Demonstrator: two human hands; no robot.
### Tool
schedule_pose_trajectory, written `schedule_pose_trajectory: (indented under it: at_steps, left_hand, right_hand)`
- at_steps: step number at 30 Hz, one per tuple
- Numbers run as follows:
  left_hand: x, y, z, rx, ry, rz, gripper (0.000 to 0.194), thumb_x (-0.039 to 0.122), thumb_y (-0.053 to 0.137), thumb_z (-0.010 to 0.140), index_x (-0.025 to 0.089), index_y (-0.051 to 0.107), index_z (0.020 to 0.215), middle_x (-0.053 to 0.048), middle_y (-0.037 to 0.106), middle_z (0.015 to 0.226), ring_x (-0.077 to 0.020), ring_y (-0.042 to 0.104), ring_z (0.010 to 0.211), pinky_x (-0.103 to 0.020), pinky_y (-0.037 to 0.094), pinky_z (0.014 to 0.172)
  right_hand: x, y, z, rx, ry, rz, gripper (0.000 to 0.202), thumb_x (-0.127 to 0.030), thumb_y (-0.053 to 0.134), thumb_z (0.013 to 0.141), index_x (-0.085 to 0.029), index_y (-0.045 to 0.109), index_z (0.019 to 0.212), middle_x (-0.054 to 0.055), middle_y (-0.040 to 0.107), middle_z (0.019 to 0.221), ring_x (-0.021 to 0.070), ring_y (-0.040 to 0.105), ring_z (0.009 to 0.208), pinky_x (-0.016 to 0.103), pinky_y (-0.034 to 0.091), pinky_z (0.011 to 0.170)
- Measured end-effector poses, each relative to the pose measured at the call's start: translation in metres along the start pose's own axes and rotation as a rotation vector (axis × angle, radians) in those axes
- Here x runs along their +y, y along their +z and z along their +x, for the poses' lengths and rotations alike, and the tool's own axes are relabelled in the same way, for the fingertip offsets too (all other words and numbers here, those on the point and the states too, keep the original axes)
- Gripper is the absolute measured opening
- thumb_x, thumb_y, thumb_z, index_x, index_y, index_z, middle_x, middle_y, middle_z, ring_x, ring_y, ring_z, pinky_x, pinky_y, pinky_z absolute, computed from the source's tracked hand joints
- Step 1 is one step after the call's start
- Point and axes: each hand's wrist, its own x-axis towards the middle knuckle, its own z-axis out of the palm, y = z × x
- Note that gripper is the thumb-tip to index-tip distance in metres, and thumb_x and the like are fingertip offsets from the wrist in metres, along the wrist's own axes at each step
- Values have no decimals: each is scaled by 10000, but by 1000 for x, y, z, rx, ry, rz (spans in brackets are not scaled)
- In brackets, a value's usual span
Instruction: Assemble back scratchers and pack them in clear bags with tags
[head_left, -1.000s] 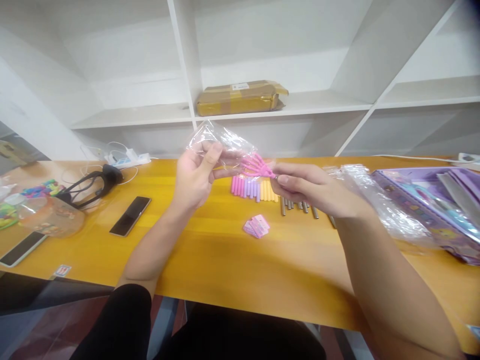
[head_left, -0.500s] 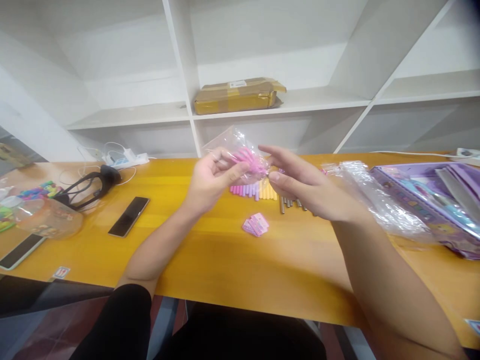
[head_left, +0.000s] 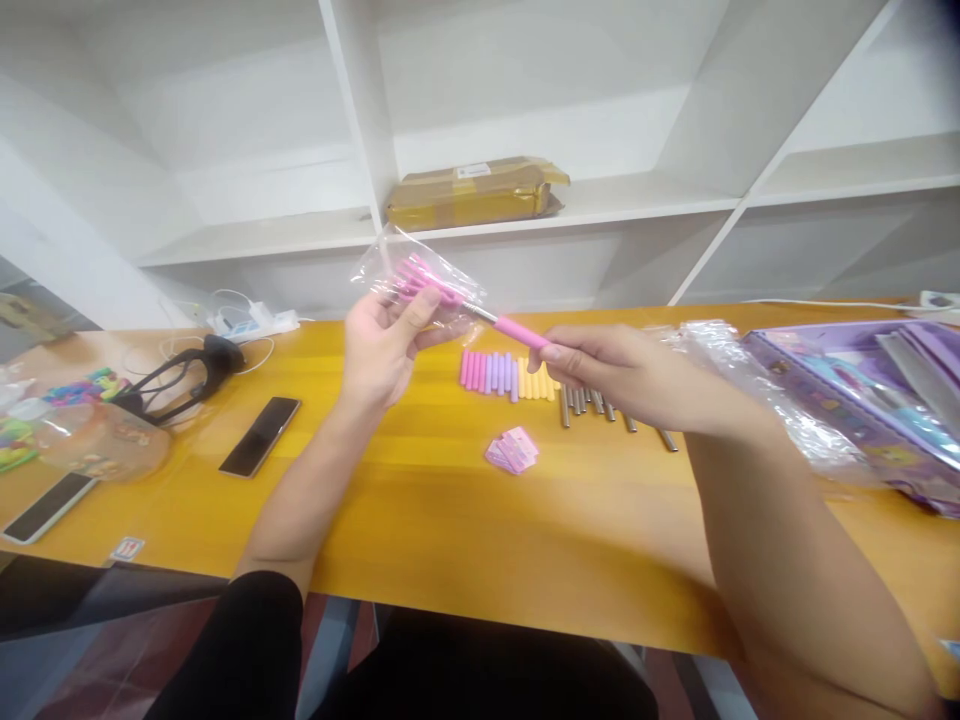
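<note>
My left hand (head_left: 386, 345) pinches the pink clawed head (head_left: 424, 283) of a stick-like tool through a clear plastic bag (head_left: 375, 262). From the bag a thin metal rod (head_left: 480, 312) runs to a pink handle (head_left: 521, 332), whose far end my right hand (head_left: 600, 362) grips. Below lie rows of small pink and purple tubes (head_left: 489, 373) and yellow tubes (head_left: 535, 381). Several metal tubes (head_left: 592, 402) are partly under my right hand. Small pink cards (head_left: 513, 450) rest nearer the front.
On the right are crumpled clear bags (head_left: 772, 400) and a purple box (head_left: 840, 390). Two phones, one a dark phone (head_left: 260, 436), a black strap-like item (head_left: 187, 375) and an orange-tinted jar (head_left: 112, 440) lie left. A taped carton (head_left: 476, 193) sits on the shelf.
My left hand has moved left with the bag and clawed head. My right hand has closed on the pink handle, which now shows stretched out between the hands with its metal rod.
</note>
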Motion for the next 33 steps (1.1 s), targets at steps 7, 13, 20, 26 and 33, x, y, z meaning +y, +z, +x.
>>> schedule_pose_trajectory:
  at_steps: [7,13,20,26,33]
  left_hand:
    - [-8,18,-10,-86,-158,-35,520,539,972,759,151,687,955,-98,820,987,-308,829,1072,-454,733,926]
    - [-3,13,-5,-91,-157,3,541,610,940,767,170,686,953,-94,823,971,-294,831,1041,-432,737,898]
    - [-7,10,-1,-39,-115,45,465,613,866,861,193,697,969,-88,829,971,-274,830,1045,-380,734,849]
    - [-7,4,3,31,-69,60,453,609,840,892,194,688,992,-76,824,979,-261,826,1073,-359,725,870]
    - [-10,15,-6,-49,-168,28,523,622,888,830,160,687,971,-98,822,996,-263,825,1053,-334,718,843]
  right_hand:
    - [-3,18,2,52,27,101,509,-677,608,1045,-221,601,819,-9,463,689,110,403,565,279,306,473]
    - [-3,23,5,105,0,85,494,-675,582,1060,-219,688,905,-5,478,691,119,419,586,292,318,501]
    - [-3,22,5,72,9,95,394,-610,644,1048,-237,752,1116,10,597,782,125,496,629,291,366,505]
    - [-7,10,2,56,-22,242,336,-473,752,993,-238,726,1233,20,713,826,137,627,669,285,454,528]
    - [-2,23,12,192,-12,298,431,-581,918,819,-215,701,887,46,791,783,165,689,624,315,540,538]
